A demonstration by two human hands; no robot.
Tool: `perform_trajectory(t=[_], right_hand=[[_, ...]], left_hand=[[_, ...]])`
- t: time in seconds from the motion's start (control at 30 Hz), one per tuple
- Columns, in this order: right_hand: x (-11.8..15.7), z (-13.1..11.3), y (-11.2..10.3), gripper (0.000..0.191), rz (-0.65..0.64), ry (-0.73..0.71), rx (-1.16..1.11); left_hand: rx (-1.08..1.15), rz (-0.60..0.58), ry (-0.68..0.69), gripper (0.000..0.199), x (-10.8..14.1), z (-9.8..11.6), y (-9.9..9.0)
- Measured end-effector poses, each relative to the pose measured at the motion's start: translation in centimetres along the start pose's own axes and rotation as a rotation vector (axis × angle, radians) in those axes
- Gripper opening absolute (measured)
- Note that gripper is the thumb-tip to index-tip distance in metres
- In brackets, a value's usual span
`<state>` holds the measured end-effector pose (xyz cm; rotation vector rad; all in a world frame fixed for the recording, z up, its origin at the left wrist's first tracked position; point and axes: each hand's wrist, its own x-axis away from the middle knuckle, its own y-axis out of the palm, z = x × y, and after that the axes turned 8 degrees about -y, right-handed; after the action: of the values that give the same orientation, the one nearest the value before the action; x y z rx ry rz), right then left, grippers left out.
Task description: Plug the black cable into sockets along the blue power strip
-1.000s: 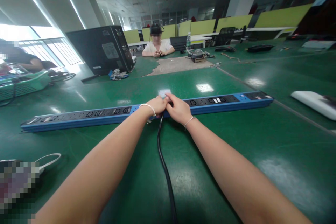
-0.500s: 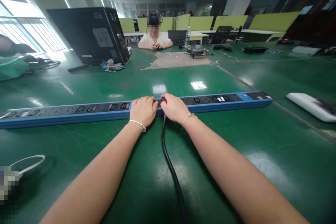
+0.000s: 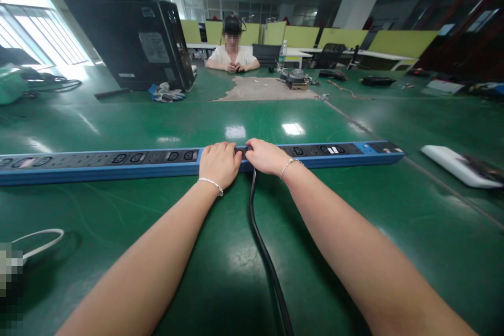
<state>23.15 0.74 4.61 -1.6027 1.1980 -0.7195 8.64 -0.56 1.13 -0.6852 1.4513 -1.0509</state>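
Note:
A long blue power strip with a row of black sockets lies across the green table in front of me. My left hand is closed over the middle of the strip, its fingers over the far edge and its thumb on the socket face. Just right of it, my right hand is closed in a grip at the sockets, where a black power cord comes out from under it. My palm and fingers hide the cord's end. The cord runs down toward me between my forearms.
A black computer case stands at back left, with gloves beside it. A person sits across the table. Brown cardboard, a water bottle and a white object lie or stand farther out.
Both hands stay on the strip, close together. They and the cord appear slightly farther right in view, while the background shifts a little as the camera moves.

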Motion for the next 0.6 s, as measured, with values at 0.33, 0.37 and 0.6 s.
perform_trajectory(t=[0.33,0.37,0.6], right_hand=[[0.1,-1.1,-0.5,0.044,-0.055,0.176,0.138],[0.4,-1.4,-0.5,0.044,-0.033,0.183,0.193],[1.9,-2.5,0.0,0.037,0.152,0.217,0.305]], left_hand=[[0.067,0.019,0.007,0.040,0.1,-0.1,0.3],[0.072,0.023,0.006,0.040,0.1,-0.1,0.3],[0.092,0.019,-0.011,0.040,0.1,-0.2,0.5]])
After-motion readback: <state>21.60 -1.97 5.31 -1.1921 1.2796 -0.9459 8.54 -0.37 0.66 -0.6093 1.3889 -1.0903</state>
